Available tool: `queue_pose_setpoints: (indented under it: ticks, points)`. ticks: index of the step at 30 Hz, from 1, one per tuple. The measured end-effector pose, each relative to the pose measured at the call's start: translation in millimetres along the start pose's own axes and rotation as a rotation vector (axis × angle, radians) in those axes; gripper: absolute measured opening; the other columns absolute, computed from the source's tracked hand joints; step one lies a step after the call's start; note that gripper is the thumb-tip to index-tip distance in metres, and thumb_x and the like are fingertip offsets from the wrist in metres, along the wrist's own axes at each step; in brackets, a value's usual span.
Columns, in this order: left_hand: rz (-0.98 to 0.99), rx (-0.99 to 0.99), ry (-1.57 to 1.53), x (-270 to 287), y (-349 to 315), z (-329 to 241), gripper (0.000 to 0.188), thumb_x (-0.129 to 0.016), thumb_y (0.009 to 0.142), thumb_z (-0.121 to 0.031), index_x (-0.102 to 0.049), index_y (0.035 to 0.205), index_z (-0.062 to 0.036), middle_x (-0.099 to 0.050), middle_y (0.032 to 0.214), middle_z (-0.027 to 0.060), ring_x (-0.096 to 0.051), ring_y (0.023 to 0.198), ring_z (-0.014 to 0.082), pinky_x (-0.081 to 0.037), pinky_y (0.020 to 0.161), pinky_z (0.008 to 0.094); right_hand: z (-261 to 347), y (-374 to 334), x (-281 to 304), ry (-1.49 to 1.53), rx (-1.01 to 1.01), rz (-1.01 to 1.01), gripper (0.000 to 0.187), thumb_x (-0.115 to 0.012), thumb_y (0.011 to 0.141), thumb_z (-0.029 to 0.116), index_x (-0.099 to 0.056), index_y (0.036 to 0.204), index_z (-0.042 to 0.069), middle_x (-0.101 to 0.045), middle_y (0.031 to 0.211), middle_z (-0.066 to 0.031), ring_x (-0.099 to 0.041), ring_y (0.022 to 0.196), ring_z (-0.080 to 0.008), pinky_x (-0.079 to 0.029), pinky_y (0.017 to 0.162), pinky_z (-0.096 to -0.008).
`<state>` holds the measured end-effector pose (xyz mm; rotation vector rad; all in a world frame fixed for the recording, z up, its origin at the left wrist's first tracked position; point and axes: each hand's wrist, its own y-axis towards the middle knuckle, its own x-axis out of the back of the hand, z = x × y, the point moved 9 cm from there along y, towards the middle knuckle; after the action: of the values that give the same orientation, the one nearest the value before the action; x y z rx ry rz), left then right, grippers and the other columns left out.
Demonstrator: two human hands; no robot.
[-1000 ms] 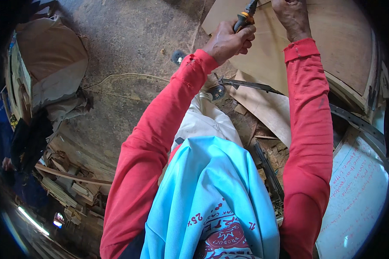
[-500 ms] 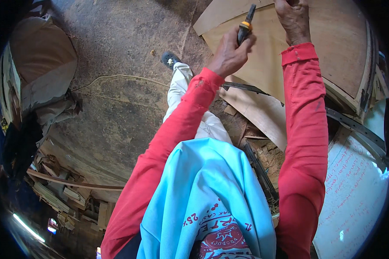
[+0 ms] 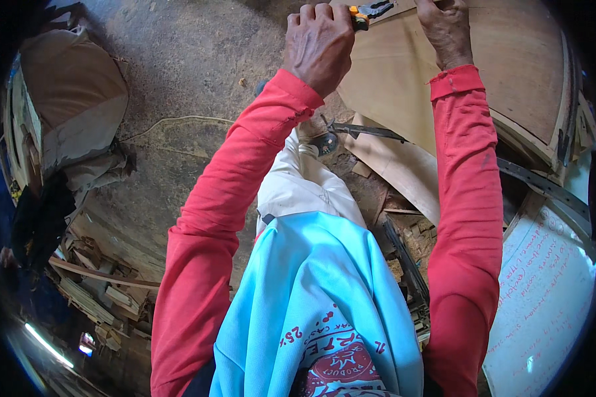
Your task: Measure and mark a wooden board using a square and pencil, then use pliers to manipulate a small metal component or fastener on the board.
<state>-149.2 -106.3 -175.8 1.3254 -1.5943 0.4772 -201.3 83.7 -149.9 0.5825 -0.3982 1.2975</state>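
Note:
Near the top edge, my left hand (image 3: 321,46) is wrapped round the handles of a pair of pliers (image 3: 372,10). Orange and black show on the grip, and the dark metal jaws point right, slightly parted. My right hand (image 3: 446,30) is over the plywood sheets (image 3: 394,83), its fingers closed at the picture's upper edge. Whatever it pinches there, if anything, is cut off from sight.
A dark metal rail (image 3: 367,130) runs beneath the plywood. Wood scraps (image 3: 414,231) lie by my legs on the right, beside a white board (image 3: 536,298) with red writing. Stacked timber (image 3: 99,291) and a covered pile (image 3: 73,92) stand at left.
My left hand has moved up and left, turning the pliers from upright to pointing right. One foot has stepped nearer the rail. The right hand has barely shifted.

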Motion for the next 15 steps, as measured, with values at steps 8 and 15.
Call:
queue_pose_setpoints:
  ticks: [8,15]
  points:
    - [0.001,-0.034,0.112,6.9,2.7,-6.9,0.025,-0.062,0.08,-0.005,-0.056,0.104,-0.0029,-0.061,0.097,0.0173,-0.059,0.095,0.0344,-0.048,0.079,0.045,8.0,0.6,-4.6,0.02,0.104,-0.027,0.043,-0.073,0.098,0.017,-0.053,0.063,0.003,-0.042,0.057,0.0065,-0.039,0.055,-0.0054,-0.03,0.049,-0.0335]
    - [0.006,-0.051,0.111,9.8,4.3,-6.9,0.026,-0.063,0.079,-0.004,-0.056,0.103,-0.0024,-0.061,0.097,0.018,-0.059,0.094,0.0344,-0.049,0.077,0.044,1.5,-0.1,-3.0,-0.096,-0.008,-0.014,0.044,-0.074,0.097,0.023,-0.054,0.065,0.002,-0.042,0.056,0.0011,-0.04,0.055,-0.0086,-0.032,0.05,-0.0353]
